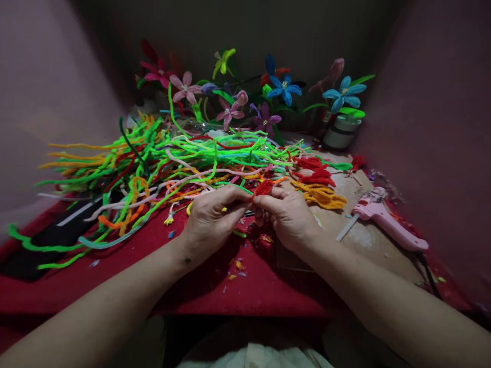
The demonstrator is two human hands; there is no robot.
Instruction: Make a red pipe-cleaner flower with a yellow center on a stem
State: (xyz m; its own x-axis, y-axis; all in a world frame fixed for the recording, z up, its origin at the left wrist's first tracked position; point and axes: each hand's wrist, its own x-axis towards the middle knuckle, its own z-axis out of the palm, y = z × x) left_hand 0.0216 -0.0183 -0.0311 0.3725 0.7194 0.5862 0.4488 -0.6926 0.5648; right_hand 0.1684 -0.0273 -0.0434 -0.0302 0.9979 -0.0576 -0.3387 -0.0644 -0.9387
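Note:
A small red pipe-cleaner petal (264,188) is pinched between the fingertips of both hands, above the red tablecloth (199,296). My left hand (215,214) grips its lower end with thumb and forefinger. My right hand (289,212) holds it from the other side, its fingers curled around the base. Part of the petal is hidden behind the fingers. Just beyond the hands lies a heap of loose pipe cleaners (230,153), mostly bright green. To the right of my right hand are orange pipe-cleaner petals (322,196) and red pipe-cleaner petals (316,176).
A pink glue gun (391,225) lies on a cardboard sheet (364,245) at the right. Finished pipe-cleaner flowers (284,91) stand along the back, near a white jar (341,132). A black flat object (57,235) rests at the left. Colourful scraps (238,265) dot the cloth.

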